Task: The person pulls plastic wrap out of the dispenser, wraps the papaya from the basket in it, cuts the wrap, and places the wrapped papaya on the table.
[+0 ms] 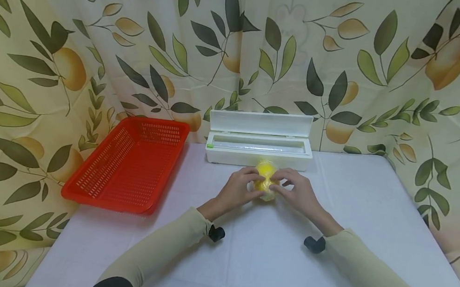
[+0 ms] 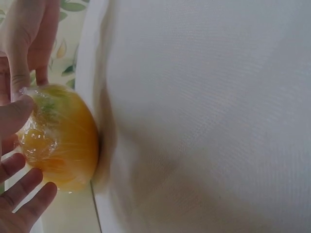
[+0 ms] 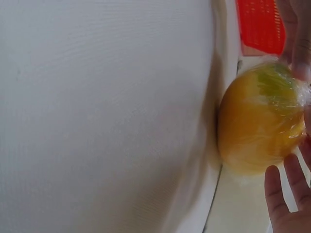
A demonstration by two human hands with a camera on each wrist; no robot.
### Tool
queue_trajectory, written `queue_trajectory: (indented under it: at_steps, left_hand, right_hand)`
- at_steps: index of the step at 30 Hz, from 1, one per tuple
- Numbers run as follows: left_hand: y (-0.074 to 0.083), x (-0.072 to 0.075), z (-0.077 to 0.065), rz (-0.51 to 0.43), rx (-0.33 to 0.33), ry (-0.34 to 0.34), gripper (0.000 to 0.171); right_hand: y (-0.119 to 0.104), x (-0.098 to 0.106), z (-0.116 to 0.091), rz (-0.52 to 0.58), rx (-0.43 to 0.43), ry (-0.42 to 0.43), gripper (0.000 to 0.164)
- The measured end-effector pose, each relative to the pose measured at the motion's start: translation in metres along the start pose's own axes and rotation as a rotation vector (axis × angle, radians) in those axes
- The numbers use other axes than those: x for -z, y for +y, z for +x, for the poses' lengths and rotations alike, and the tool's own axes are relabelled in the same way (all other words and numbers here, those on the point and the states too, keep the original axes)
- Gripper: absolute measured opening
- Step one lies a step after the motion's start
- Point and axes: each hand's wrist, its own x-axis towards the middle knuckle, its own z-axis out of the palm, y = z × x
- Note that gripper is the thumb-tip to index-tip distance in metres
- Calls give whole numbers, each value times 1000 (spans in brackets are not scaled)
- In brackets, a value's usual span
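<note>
A rounded yellow-orange fruit (image 2: 73, 141) with a green patch rests on the table, wrapped in clear cling film (image 3: 286, 104). From its left side, my left hand (image 1: 238, 187) holds the film against the top with thumb and fingertips. My right hand (image 1: 297, 192) does the same from the right, its thumb and forefinger close to the left hand's. In the left wrist view the film looks bunched and shiny under the thumbs, and the lower fingers are spread beside the fruit. Part of the fruit is hidden behind the fingers in the head view.
Just behind the fruit stands a long white cling film box (image 1: 253, 159), its lid (image 1: 261, 123) raised and a roll inside. A red perforated basket (image 1: 126, 165) sits on the left of the white-clothed table (image 1: 267, 269). A leaf-patterned curtain hangs behind.
</note>
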Motion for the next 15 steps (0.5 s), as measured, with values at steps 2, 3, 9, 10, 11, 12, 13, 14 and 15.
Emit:
queue_trajectory:
  at_steps: [2, 3, 9, 10, 11, 12, 13, 14, 15]
  left_hand:
    - [-1, 0, 0, -1, -2, -2, 40]
    - [-1, 0, 0, -1, -3, -4, 40]
    - [-5, 0, 1, -23, -8, -25, 45]
    - [-5, 0, 1, -23, -7, -30, 47]
    - [-5, 0, 1, -19, -4, -36, 48]
    - [-6, 0, 2, -13, 0, -43, 50]
    - [-6, 0, 2, -5, 7, -51, 51]
    - [-7, 0, 2, 6, 13, -59, 53]
    - [-7, 0, 2, 15, 17, -65, 54]
  right_hand:
    - [1, -2, -1, -6, -4, 9, 28]
    - [2, -3, -1, -10, -8, 11, 30]
    - [2, -6, -1, -23, 27, 9, 39]
    - [2, -6, -1, -21, 33, 2, 40]
    - [1, -6, -1, -14, 36, -6, 41]
    - [1, -7, -1, -13, 35, -17, 41]
    - [0, -7, 0, -18, 34, -27, 42]
    - [-1, -7, 0, -27, 30, -38, 42]
    - [-1, -7, 0, -38, 23, -48, 43]
